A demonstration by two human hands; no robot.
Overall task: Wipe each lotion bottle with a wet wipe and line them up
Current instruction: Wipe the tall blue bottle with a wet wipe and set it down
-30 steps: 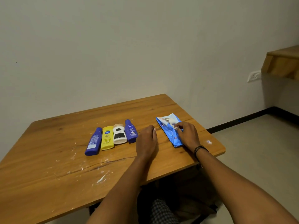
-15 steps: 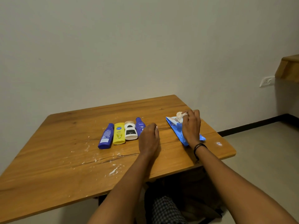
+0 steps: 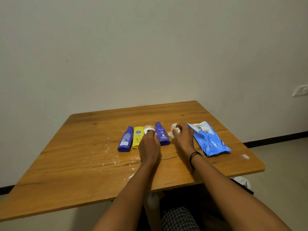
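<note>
Several lotion bottles lie side by side on the wooden table [image 3: 66, 164]: a dark blue bottle [image 3: 125, 139] at the left, a yellow bottle [image 3: 137, 138], a small white bottle [image 3: 148, 128] and a blue Nivea bottle [image 3: 162, 133]. My left hand [image 3: 149, 145] lies over the lower part of the white bottle, fingers around it. My right hand [image 3: 183, 136] holds a crumpled white wet wipe [image 3: 173, 130] just right of the Nivea bottle. The blue wipe pack [image 3: 210, 140] lies to the right, its flap open.
White smears and crumbs dot the table [image 3: 113, 162] in front of the bottles. The table's right and near edges drop to the floor. A wall socket [image 3: 300, 90] is on the right wall. White cloth [image 3: 241, 180] lies below the table edge.
My right hand has pulled a wipe from the pack and carried it left, beside the Nivea bottle. My left hand moved forward onto the white bottle. The camera tilted.
</note>
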